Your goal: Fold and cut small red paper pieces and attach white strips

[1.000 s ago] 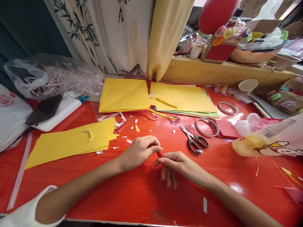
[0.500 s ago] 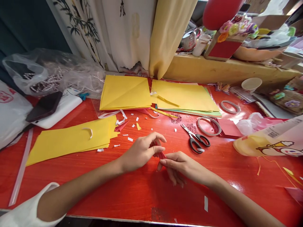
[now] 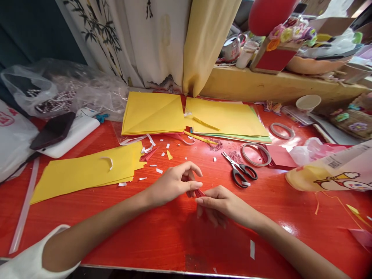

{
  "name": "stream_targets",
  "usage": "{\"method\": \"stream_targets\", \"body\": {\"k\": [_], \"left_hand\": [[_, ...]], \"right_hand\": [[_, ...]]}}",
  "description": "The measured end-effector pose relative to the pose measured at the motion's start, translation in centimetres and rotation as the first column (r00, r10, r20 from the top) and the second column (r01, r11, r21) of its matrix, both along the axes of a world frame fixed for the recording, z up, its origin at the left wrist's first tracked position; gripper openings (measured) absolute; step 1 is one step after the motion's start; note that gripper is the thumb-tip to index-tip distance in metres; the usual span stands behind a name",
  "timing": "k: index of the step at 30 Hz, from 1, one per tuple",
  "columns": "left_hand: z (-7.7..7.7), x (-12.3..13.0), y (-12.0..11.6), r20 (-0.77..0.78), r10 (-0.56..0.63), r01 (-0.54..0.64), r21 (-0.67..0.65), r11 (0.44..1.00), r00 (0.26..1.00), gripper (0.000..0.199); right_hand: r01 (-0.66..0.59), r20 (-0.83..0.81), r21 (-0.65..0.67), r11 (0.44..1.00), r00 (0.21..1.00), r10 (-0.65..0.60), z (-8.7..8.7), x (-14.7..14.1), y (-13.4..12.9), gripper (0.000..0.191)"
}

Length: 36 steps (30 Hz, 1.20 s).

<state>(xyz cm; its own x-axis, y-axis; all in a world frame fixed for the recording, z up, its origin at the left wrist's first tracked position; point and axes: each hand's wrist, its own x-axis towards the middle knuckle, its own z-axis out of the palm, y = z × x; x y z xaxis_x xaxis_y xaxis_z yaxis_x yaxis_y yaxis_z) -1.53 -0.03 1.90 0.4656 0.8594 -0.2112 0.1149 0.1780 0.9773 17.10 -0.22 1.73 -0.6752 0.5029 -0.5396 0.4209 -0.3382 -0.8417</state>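
Between my two hands, over the red table (image 3: 139, 236), is a small folded piece of red paper (image 3: 199, 193). My right hand (image 3: 225, 203) pinches its near end between thumb and forefinger, the other fingers curling below. At the far end, the thumb and lower fingers of my left hand (image 3: 176, 182) close on the paper, while the forefinger arches above it. Most of the piece is covered by fingers. Black-handled scissors (image 3: 240, 170) lie partly spread just beyond my right hand.
Yellow paper sheets (image 3: 87, 170) lie at left, with more yellow stacks (image 3: 154, 114) at the back. Tape rolls (image 3: 257, 155), red paper squares (image 3: 280, 157) and a drink cup (image 3: 331, 170) are at right. White scraps (image 3: 159, 170) dot the tabletop. A phone (image 3: 54, 130) rests at far left.
Both hands stay nearly in place around the red paper. The lower fingers of my right hand have shifted slightly, and the view has moved a little.
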Motion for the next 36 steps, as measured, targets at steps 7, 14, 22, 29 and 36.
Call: {"method": "stream_targets", "body": {"k": [7,14,22,29,36], "left_hand": [[0.4,-0.4,0.3,-0.313,0.054,-0.021,0.107,0.994,0.948,0.025],[0.6,-1.1,1.1,-0.207,-0.059,0.059,-0.005,0.998,0.977,0.023],[0.6,-1.2,1.0,-0.272,0.056,-0.029,0.102,0.994,0.961,0.029],[0.8,-1.5,1.5,-0.198,-0.011,0.035,0.117,0.993,0.98,0.025],[0.6,-1.6,1.2,-0.033,-0.106,0.11,0.142,0.984,0.994,0.016]], "right_hand": [[0.03,-0.015,-0.006,1.0,0.999,-0.03,-0.3,-0.1,-0.1,0.035],[0.026,-0.003,-0.02,0.999,1.0,-0.026,-0.1,-0.1,0.1,0.035],[0.06,-0.036,-0.103,0.993,0.997,-0.064,-0.2,0.0,0.3,0.036],[0.165,-0.074,-0.153,0.974,0.981,-0.178,-0.1,0.0,0.3,0.034],[0.142,-0.109,-0.226,0.964,0.979,-0.17,-0.1,0.7,0.7,0.036]]}}
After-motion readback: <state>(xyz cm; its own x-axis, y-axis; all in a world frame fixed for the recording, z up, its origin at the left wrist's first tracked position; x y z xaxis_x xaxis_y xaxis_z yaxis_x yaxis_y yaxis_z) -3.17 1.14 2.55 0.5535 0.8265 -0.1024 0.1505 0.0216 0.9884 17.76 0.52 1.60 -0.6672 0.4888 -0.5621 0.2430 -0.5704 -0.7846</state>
